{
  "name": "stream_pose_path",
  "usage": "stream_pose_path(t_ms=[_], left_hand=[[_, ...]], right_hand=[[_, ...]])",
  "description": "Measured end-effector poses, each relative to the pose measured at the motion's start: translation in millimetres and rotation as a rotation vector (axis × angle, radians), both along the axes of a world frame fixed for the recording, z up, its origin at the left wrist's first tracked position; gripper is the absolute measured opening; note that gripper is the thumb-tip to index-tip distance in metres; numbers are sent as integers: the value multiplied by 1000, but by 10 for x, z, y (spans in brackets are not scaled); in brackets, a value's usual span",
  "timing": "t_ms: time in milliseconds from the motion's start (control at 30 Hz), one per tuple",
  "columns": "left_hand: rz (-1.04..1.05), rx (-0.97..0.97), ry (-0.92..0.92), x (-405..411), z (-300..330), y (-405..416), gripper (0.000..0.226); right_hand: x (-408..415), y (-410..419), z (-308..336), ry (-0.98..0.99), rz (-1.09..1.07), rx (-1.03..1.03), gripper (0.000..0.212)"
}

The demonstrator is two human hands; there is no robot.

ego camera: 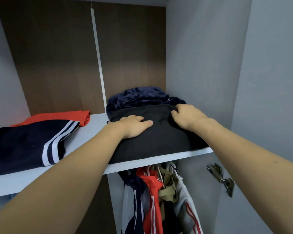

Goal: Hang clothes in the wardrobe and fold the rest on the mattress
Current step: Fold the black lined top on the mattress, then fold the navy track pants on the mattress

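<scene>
While lying folded on the wardrobe shelf, black garment is hiding both hands' fingertips: left hand pressing flat, right hand curling into cloth; hanging clothes cut off below.

A metal door hinge sits on the grey side panel, below and right of the right hand. A pale vertical strip divides the brown back panel above the left hand.
</scene>
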State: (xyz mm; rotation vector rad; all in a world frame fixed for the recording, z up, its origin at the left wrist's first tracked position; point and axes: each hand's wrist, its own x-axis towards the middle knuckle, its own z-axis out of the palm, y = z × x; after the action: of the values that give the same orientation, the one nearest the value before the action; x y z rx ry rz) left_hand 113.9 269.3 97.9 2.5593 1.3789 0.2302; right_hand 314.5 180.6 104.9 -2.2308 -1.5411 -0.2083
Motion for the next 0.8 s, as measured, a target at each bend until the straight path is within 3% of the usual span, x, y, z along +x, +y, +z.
stream_pose_path(t_ms=[200, 367, 533, 800], left_hand=[[-61, 262, -221, 29, 132, -443, 64], [-130, 468, -181, 73, 117, -971, 54], [-209, 523, -168, 61, 79, -1447, 50], [-452, 524, -304, 39, -106, -2131, 36]], right_hand=[[-135, -609, 102, -12, 57, 59, 44], [-222, -1154, 100, -14, 78, 73, 45], [-402, -1754, 56, -8, 33, 62, 51], [-769, -2949, -120, 18, -139, 85, 59]])
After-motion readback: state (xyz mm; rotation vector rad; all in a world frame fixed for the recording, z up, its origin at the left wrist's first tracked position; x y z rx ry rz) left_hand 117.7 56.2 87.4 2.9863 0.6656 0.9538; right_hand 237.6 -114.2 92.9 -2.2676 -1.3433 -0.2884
